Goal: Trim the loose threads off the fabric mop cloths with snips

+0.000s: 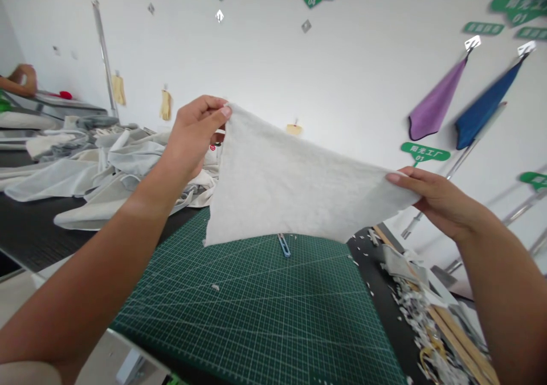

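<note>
A whitish-grey piece of fabric hangs stretched between both hands in the head view, above a green cutting mat. My left hand pinches its upper left corner. At the right end, the fabric is gripped between thumb and fingers of my right hand, which is lower than the left. Beneath the lower edge of the fabric, a light blue utility knife lies on the mat, its far end hidden by the cloth. A small white scrap rests on the mat.
Heaped grey and white fabric pieces cover the dark table at left. Wooden strips and shredded scraps lie along the right side. Purple and blue cloths hang on the wall. Another person's arm shows far left.
</note>
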A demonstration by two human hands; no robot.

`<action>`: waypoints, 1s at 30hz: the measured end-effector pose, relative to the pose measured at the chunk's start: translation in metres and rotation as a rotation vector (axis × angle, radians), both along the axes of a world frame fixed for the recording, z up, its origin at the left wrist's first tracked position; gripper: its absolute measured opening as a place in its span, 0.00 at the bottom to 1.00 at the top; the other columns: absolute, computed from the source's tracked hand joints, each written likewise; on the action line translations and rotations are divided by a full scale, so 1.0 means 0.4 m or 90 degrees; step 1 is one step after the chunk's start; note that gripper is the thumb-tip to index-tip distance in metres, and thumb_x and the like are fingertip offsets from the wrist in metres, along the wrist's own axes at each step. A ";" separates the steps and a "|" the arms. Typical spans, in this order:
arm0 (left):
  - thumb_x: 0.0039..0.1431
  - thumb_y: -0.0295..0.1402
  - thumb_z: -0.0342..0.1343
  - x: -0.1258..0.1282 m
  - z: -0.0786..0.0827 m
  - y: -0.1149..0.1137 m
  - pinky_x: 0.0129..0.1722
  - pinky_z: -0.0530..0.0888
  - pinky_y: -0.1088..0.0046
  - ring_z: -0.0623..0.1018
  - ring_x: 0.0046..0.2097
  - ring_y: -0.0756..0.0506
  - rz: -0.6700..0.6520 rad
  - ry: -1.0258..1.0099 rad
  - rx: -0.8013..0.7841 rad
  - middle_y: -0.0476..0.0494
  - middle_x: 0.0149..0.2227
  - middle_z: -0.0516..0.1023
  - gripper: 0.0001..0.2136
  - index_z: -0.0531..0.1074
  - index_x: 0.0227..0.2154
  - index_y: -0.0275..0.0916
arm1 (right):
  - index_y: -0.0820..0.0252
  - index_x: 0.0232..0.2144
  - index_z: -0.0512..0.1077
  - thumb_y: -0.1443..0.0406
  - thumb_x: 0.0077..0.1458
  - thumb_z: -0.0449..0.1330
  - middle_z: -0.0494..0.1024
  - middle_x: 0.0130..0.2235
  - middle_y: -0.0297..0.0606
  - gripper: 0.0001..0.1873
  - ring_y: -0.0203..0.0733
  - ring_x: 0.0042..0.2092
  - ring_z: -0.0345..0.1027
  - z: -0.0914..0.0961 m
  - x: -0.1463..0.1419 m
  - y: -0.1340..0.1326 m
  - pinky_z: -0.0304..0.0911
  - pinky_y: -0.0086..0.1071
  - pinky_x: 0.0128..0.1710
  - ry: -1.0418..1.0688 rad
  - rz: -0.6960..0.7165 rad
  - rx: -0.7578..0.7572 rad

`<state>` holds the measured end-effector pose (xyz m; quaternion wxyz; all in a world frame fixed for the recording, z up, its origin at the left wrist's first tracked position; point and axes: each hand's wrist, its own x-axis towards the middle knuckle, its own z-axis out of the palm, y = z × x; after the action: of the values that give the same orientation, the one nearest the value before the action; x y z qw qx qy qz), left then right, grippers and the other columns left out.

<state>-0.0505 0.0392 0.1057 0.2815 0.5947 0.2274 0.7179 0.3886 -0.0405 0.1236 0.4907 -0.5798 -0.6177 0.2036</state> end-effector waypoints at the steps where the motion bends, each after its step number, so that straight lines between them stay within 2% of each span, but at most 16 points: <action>1: 0.60 0.39 0.62 0.002 0.000 0.000 0.37 0.68 0.72 0.72 0.38 0.48 -0.003 0.001 -0.003 0.48 0.36 0.75 0.11 0.72 0.40 0.39 | 0.61 0.35 0.80 0.55 0.55 0.64 0.82 0.42 0.48 0.15 0.31 0.35 0.70 0.004 -0.002 -0.006 0.60 0.36 0.35 0.014 0.004 0.012; 3: 0.59 0.39 0.62 0.016 -0.004 -0.009 0.37 0.69 0.71 0.73 0.39 0.47 -0.027 0.028 -0.017 0.46 0.37 0.76 0.10 0.73 0.39 0.39 | 0.61 0.34 0.79 0.55 0.56 0.63 0.82 0.42 0.48 0.15 0.33 0.35 0.71 0.004 -0.028 -0.025 0.60 0.37 0.35 0.036 0.018 -0.005; 5: 0.59 0.39 0.61 0.045 -0.015 -0.033 0.40 0.70 0.69 0.74 0.41 0.46 -0.086 0.115 -0.047 0.45 0.39 0.77 0.10 0.75 0.39 0.39 | 0.59 0.32 0.77 0.54 0.55 0.64 0.81 0.38 0.45 0.14 0.34 0.32 0.70 -0.007 -0.080 -0.047 0.59 0.35 0.32 0.053 0.043 -0.065; 9: 0.58 0.39 0.61 0.141 -0.054 -0.105 0.50 0.69 0.65 0.74 0.49 0.43 -0.279 0.383 -0.120 0.43 0.46 0.78 0.11 0.77 0.40 0.40 | 0.58 0.32 0.73 0.53 0.51 0.68 0.76 0.30 0.37 0.16 0.36 0.29 0.67 -0.056 -0.221 -0.086 0.59 0.29 0.27 0.116 0.154 -0.153; 12: 0.60 0.38 0.59 0.214 -0.096 -0.146 0.50 0.68 0.67 0.73 0.48 0.44 -0.432 0.499 -0.149 0.43 0.45 0.78 0.10 0.77 0.39 0.39 | 0.59 0.33 0.74 0.53 0.51 0.69 0.74 0.30 0.34 0.17 0.34 0.28 0.65 -0.099 -0.299 -0.097 0.57 0.27 0.26 0.147 0.228 -0.175; 16: 0.58 0.38 0.60 0.267 -0.157 -0.152 0.42 0.70 0.70 0.73 0.40 0.48 -0.620 0.481 -0.285 0.43 0.39 0.76 0.10 0.76 0.39 0.36 | 0.61 0.32 0.75 0.52 0.52 0.68 0.75 0.30 0.35 0.18 0.35 0.30 0.66 -0.143 -0.329 -0.094 0.60 0.27 0.27 0.144 0.252 -0.199; 18: 0.56 0.37 0.63 0.269 -0.183 -0.130 0.40 0.70 0.72 0.73 0.39 0.49 -0.653 0.431 -0.352 0.44 0.37 0.76 0.11 0.76 0.38 0.36 | 0.61 0.33 0.76 0.52 0.52 0.68 0.76 0.32 0.36 0.18 0.37 0.32 0.68 -0.159 -0.320 -0.091 0.63 0.28 0.29 0.155 0.235 -0.204; 20: 0.54 0.36 0.64 0.256 -0.200 -0.092 0.41 0.70 0.72 0.73 0.39 0.48 -0.637 0.361 -0.384 0.43 0.38 0.76 0.12 0.76 0.38 0.35 | 0.61 0.35 0.76 0.52 0.52 0.68 0.77 0.35 0.39 0.18 0.38 0.33 0.69 -0.172 -0.303 -0.089 0.66 0.29 0.30 0.169 0.210 -0.216; 22: 0.53 0.37 0.64 0.227 -0.204 -0.041 0.41 0.71 0.70 0.74 0.39 0.46 -0.556 0.264 -0.397 0.40 0.37 0.77 0.12 0.76 0.36 0.32 | 0.61 0.38 0.76 0.53 0.52 0.68 0.78 0.37 0.41 0.18 0.39 0.33 0.71 -0.183 -0.282 -0.089 0.68 0.29 0.29 0.183 0.178 -0.235; 24: 0.52 0.38 0.63 0.185 -0.195 0.006 0.39 0.72 0.67 0.75 0.36 0.45 -0.380 0.156 -0.371 0.39 0.34 0.77 0.13 0.75 0.33 0.31 | 0.60 0.41 0.76 0.54 0.52 0.68 0.78 0.36 0.41 0.18 0.39 0.32 0.72 -0.194 -0.258 -0.091 0.68 0.28 0.28 0.197 0.147 -0.253; 25: 0.54 0.39 0.62 0.160 -0.187 0.025 0.39 0.72 0.67 0.75 0.36 0.44 -0.254 0.107 -0.321 0.40 0.33 0.77 0.13 0.75 0.33 0.32 | 0.60 0.41 0.76 0.55 0.52 0.68 0.78 0.35 0.41 0.18 0.38 0.32 0.72 -0.200 -0.244 -0.092 0.68 0.28 0.28 0.202 0.139 -0.264; 27: 0.59 0.39 0.58 0.108 -0.171 0.047 0.42 0.72 0.65 0.75 0.38 0.44 0.068 0.016 -0.156 0.41 0.35 0.77 0.12 0.74 0.36 0.34 | 0.60 0.42 0.76 0.55 0.53 0.67 0.77 0.33 0.39 0.18 0.38 0.31 0.72 -0.212 -0.216 -0.093 0.69 0.28 0.28 0.207 0.135 -0.287; 29: 0.65 0.38 0.53 0.059 -0.165 0.058 0.51 0.70 0.62 0.74 0.46 0.43 0.369 -0.009 0.032 0.39 0.42 0.76 0.10 0.72 0.42 0.36 | 0.59 0.43 0.75 0.55 0.54 0.67 0.76 0.33 0.38 0.18 0.38 0.31 0.72 -0.229 -0.188 -0.092 0.69 0.28 0.29 0.209 0.139 -0.299; 30: 0.67 0.37 0.51 0.036 -0.169 0.065 0.55 0.67 0.61 0.72 0.50 0.43 0.476 0.016 0.111 0.37 0.46 0.75 0.10 0.71 0.44 0.36 | 0.59 0.43 0.75 0.55 0.54 0.66 0.76 0.32 0.37 0.18 0.38 0.31 0.72 -0.238 -0.176 -0.091 0.69 0.29 0.30 0.211 0.141 -0.298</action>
<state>-0.0360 0.0652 0.0380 -0.0544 0.5012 0.3704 0.7802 0.3183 -0.0770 0.0285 0.4128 -0.5650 -0.5252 0.4843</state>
